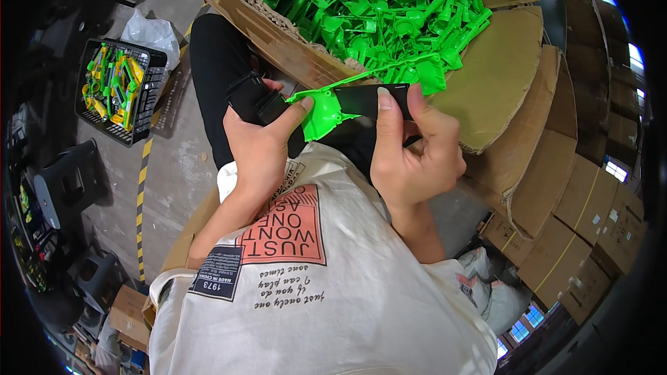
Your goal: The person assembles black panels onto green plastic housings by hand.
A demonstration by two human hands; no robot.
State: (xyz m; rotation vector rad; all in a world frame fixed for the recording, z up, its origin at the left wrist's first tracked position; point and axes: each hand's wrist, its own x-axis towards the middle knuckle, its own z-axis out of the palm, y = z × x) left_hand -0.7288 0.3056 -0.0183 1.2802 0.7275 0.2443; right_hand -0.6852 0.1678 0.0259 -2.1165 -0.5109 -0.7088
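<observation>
My left hand [256,153] is closed, its thumb pressing on a thin bright green plastic part [322,117] with a wide scooped end and a long narrow arm. Several black rectangular pieces [250,97] are also held in this hand, stacked against the fingers. Between thumb and fingers, my right hand [415,160] pinches a flat black rectangular plate [358,103]. The plate's left end meets the wide end of the green part; whether it is fitted in or only touching, I cannot tell.
A large cardboard box [278,35] heaped with green plastic parts [375,21] stands right in front, flaps folded outward. To the left, a black basket [139,107] holds yellow and green pieces beside grey plastic stools [66,184]. Stacked cartons [549,257] and white sacks [504,302] are at right.
</observation>
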